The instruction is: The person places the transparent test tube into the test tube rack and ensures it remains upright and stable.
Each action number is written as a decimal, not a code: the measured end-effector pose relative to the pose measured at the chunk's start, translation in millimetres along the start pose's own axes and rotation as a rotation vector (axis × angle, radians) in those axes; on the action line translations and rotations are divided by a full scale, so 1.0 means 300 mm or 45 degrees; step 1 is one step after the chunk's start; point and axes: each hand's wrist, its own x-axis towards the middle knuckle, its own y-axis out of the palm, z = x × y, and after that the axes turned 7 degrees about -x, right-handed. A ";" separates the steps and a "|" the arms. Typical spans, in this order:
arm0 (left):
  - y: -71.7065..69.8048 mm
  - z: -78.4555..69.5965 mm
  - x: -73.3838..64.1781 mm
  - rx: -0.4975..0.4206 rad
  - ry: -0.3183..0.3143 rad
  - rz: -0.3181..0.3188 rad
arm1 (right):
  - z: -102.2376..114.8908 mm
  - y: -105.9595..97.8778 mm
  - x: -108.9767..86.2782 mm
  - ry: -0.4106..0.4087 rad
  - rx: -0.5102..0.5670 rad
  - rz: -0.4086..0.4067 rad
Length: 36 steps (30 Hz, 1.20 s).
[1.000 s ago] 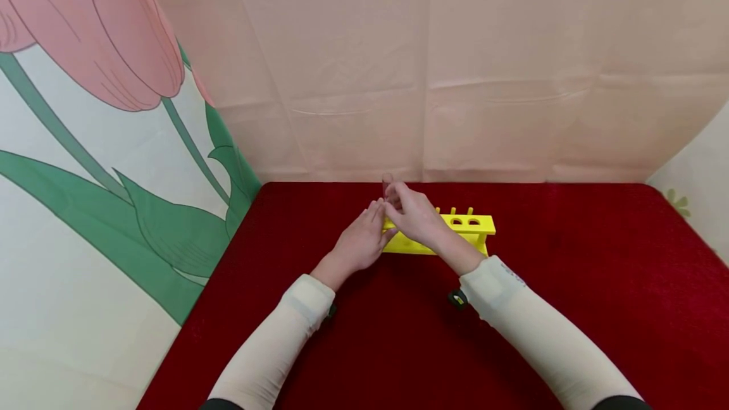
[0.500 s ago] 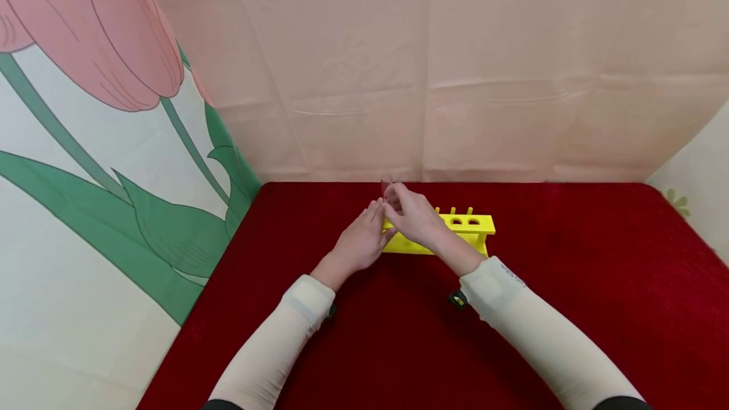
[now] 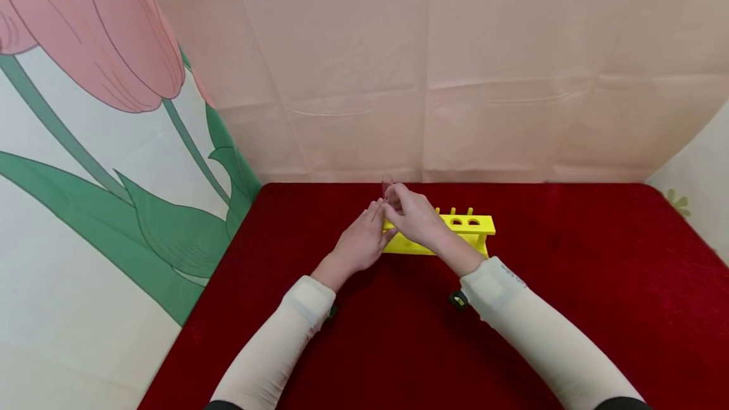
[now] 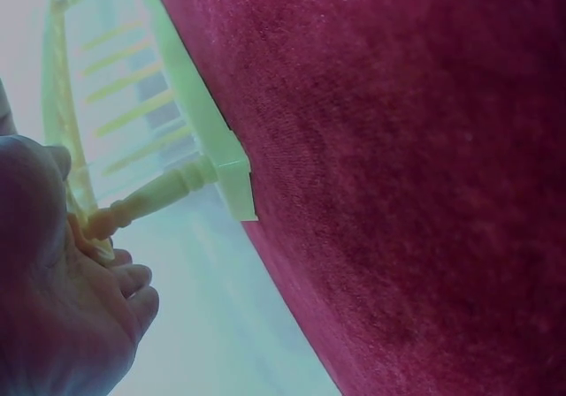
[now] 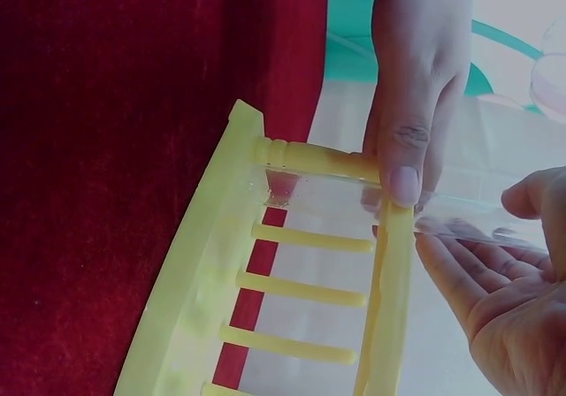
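Observation:
A yellow test tube rack (image 3: 485, 225) stands on the red table, holes along its top bar and pegs at the back. My left hand (image 3: 360, 239) grips the left end of its top bar; the right wrist view shows the thumb lying on the bar. A clear test tube (image 5: 323, 197) stands upright through the rack's end hole, its lower end near the base. My right hand (image 3: 416, 212) is at the tube's upper part above the bar, thumb on one side and curled fingers on the other. The tube's top (image 3: 387, 183) shows above the fingers.
The red cloth-covered table (image 3: 569, 309) reaches out on all sides of the rack. A pale pink curtain (image 3: 512, 81) hangs behind it, and a tulip-print cloth (image 3: 114, 163) hangs at the left.
Both hands and the rack stay in place. The top of the test tube sits very slightly lower than a second ago.

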 end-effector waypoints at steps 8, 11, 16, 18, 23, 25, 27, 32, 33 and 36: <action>-0.004 0.004 0.002 -0.016 -0.025 0.009 | -0.001 -0.003 0.002 -0.009 -0.010 -0.004; -0.004 0.007 0.003 -0.023 -0.031 0.009 | -0.001 -0.003 0.002 -0.004 -0.006 0.002; -0.006 0.014 0.004 -0.042 -0.038 0.008 | -0.005 -0.006 0.003 -0.011 -0.012 0.000; -0.007 0.016 0.005 -0.057 -0.041 0.003 | -0.008 -0.009 0.002 -0.018 -0.017 -0.006; -0.005 0.023 0.008 -0.090 -0.056 0.003 | -0.015 -0.020 -0.003 -0.013 -0.014 -0.006; -0.005 0.026 0.010 -0.095 -0.057 0.004 | -0.017 -0.026 -0.006 -0.003 -0.019 -0.004; -0.007 0.026 0.012 -0.102 -0.056 0.007 | -0.018 -0.032 -0.009 0.007 -0.031 -0.003; -0.013 0.024 0.018 -0.134 -0.073 0.029 | -0.022 -0.051 -0.018 0.038 -0.054 0.006; -0.013 0.024 0.019 -0.136 -0.077 0.031 | -0.023 -0.055 -0.021 0.044 -0.056 0.007; -0.015 0.023 0.021 -0.133 -0.082 0.033 | -0.031 -0.066 -0.028 0.064 -0.059 0.008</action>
